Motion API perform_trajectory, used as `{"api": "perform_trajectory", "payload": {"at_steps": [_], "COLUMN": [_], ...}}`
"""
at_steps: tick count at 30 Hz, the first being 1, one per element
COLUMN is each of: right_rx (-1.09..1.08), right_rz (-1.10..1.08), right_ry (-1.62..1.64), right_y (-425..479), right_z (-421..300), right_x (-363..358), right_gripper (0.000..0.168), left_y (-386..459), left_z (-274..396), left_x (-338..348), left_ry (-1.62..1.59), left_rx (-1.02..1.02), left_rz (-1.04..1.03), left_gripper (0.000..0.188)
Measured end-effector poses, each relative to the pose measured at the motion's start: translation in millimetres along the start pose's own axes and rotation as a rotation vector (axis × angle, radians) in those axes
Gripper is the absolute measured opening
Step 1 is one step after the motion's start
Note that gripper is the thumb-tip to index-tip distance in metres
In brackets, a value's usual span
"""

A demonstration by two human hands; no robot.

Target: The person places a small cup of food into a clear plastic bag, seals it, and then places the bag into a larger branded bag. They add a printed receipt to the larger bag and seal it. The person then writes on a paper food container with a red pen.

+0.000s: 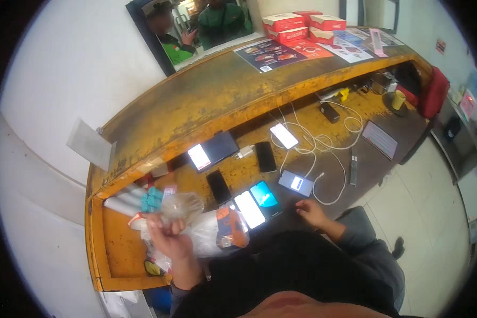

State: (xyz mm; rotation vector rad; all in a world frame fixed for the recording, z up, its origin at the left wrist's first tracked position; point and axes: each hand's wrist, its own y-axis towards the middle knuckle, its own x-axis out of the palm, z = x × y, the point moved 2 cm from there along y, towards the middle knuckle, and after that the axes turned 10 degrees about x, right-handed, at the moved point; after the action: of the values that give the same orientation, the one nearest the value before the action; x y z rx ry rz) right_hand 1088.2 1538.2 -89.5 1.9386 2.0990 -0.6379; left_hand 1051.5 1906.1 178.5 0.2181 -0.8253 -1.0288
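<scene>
My left hand (169, 238) is raised at the left end of the wooden desk, its fingers curled. It is over clear plastic bags (204, 234); whether it grips any plastic I cannot tell. My right hand (313, 214) is near the desk's front edge with fingers bent, and no object shows in it. Just beyond it lies a phone with a lit screen (296, 183). Between my hands are a phone with a white screen (250, 209) and one with a teal screen (264, 194). Two dark-screened phones (218, 187) (266, 157) lie farther back.
White charging cables (314, 141) loop across the desk, near another lit phone (284, 136) and a tablet (380, 139). White rolls (123, 200) lie left. Red-and-white boxes (284, 23) stand on the upper counter (183, 95). People in green (222, 20) appear through the opening.
</scene>
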Motion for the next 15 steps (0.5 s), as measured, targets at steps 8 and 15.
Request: {"api": "perform_trajectory", "payload": {"at_steps": [8,15], "right_rx": [-0.714,-0.697], "right_rz": [-0.051,-0.109], "right_ry": [-0.569,-0.608], "right_y": [48.4,63.8], "right_z": [17.0,57.9], "right_x": [-22.4,-2.3], "right_gripper": [0.034,0.041], "left_y": [30.9,45.7], "left_z": [4.6,-17.4], "left_x": [8.5,6.9], "left_ry": [0.15,0.268], "left_rx": [0.102,0.005], "left_rz": [0.198,0.439], "left_gripper": [0.026,0.028]}}
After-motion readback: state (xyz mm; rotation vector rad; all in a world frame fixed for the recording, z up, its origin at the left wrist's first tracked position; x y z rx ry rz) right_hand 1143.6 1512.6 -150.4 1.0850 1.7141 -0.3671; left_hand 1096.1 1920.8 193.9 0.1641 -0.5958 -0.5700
